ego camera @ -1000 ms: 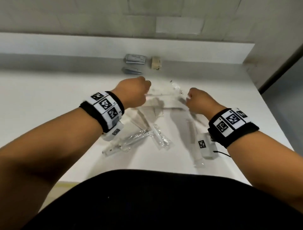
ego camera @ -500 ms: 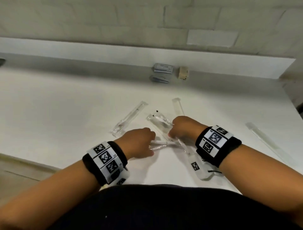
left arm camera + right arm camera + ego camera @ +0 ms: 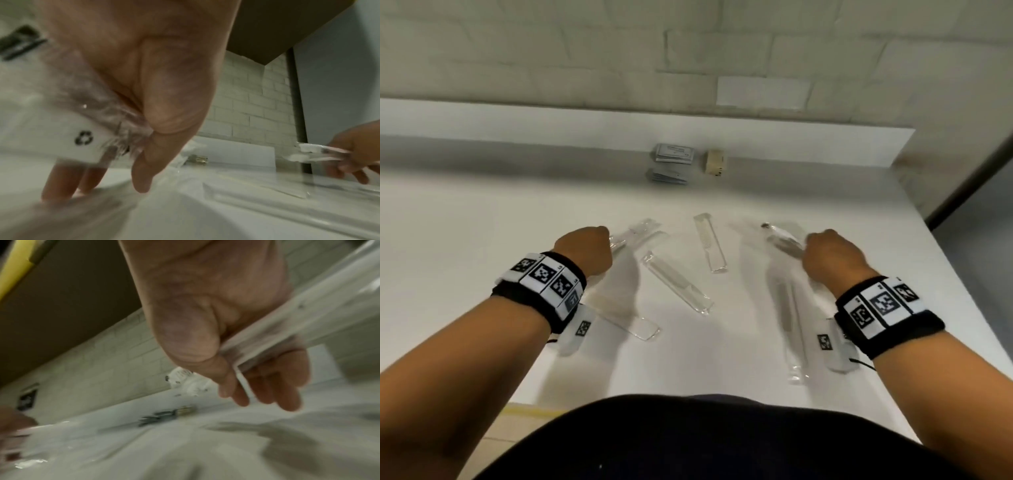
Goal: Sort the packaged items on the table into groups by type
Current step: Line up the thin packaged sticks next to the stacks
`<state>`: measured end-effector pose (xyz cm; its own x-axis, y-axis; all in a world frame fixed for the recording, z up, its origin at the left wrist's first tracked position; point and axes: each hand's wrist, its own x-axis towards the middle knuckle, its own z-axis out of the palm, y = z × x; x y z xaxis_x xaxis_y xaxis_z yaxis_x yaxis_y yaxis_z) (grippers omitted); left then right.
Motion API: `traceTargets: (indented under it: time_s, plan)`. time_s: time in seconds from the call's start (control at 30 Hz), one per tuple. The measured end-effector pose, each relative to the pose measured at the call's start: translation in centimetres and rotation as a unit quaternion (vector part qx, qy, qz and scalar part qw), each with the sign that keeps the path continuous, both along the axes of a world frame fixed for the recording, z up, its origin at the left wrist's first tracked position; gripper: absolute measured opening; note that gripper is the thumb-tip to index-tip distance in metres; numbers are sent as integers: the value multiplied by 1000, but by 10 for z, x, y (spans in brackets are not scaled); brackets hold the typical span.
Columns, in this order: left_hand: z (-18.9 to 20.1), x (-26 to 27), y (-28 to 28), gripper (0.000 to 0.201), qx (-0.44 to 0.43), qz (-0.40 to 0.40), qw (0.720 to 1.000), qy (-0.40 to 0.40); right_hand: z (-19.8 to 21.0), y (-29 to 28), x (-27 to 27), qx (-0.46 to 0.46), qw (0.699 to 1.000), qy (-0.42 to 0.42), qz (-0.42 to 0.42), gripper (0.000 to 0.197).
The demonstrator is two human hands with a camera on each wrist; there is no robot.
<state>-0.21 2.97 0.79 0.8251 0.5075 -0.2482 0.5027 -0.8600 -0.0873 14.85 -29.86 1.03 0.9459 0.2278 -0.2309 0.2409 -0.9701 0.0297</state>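
Observation:
Several clear plastic packets lie on the white table [image 3: 482,240]. My left hand [image 3: 585,251] is raised a little and grips a clear packet [image 3: 635,233] with a recycling mark [image 3: 84,138]; its fingers [image 3: 141,177] curl round it. My right hand [image 3: 832,255] grips long clear packets [image 3: 782,238], seen close in the right wrist view [image 3: 287,324]. A packaged comb [image 3: 710,246] and another long packet [image 3: 676,286] lie between the hands. One packet [image 3: 630,320] lies below my left wrist, one [image 3: 792,329] beside my right wrist.
Two stacks of grey cards [image 3: 674,152] and a small beige box [image 3: 715,163] stand at the back by the raised ledge [image 3: 825,140]. The table's right edge [image 3: 935,260] runs close to my right hand. The brick wall is behind.
My hands were close together over the pile; now they have moved apart, left hand leftward and right hand rightward, each carrying packets. The view has shifted.

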Motion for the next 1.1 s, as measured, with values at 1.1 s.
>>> traceTargets:
  time_s: [1.1]
  plan:
    - [0,231,-145,58,-450,115,869,-169,18,5,138,264,960,92,-22,44]
